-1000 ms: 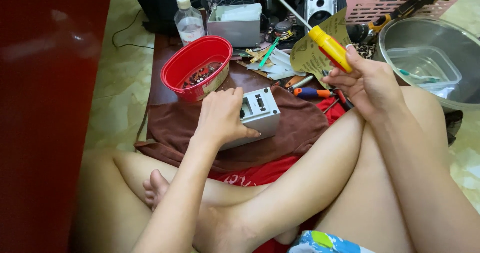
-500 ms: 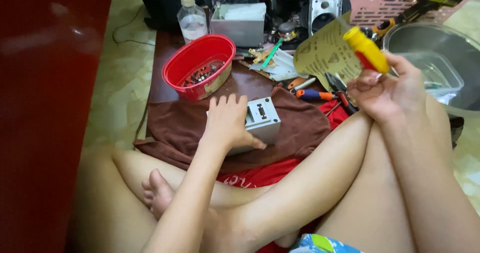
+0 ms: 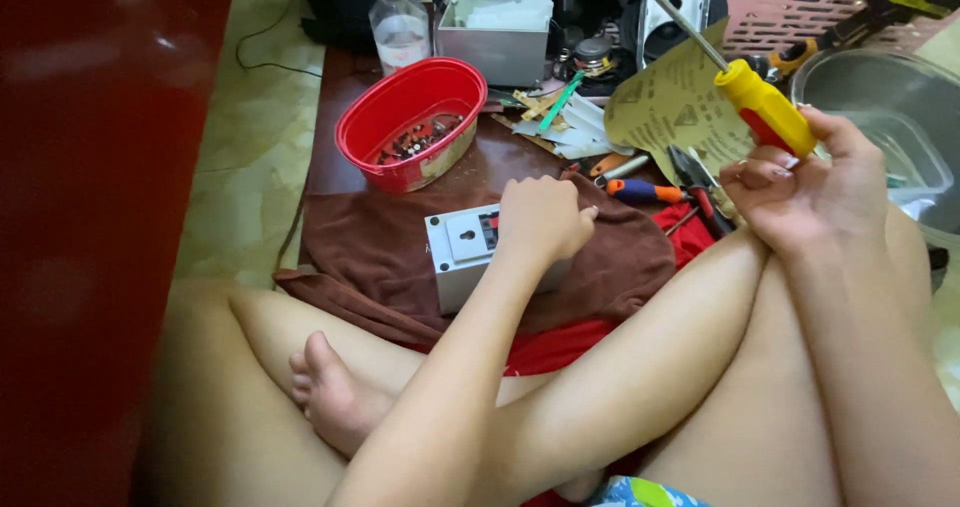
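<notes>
I read fastener work: left hand (image 3: 540, 219) closed on the small grey metal box (image 3: 462, 252); right hand (image 3: 800, 182) clamps the yellow-handled screwdriver (image 3: 765, 107) above-right of it. Next: seat tip squarely.

Yellow handle with a red collar on the screwdriver (image 3: 765, 107) in my right hand (image 3: 810, 192), pale grey box (image 3: 470, 257) under my left hand (image 3: 540, 217), brown towel (image 3: 370, 257) beneath, bright red oval basket (image 3: 400, 127) behind, orange-and-blue tool (image 3: 640, 191) nearby
</notes>
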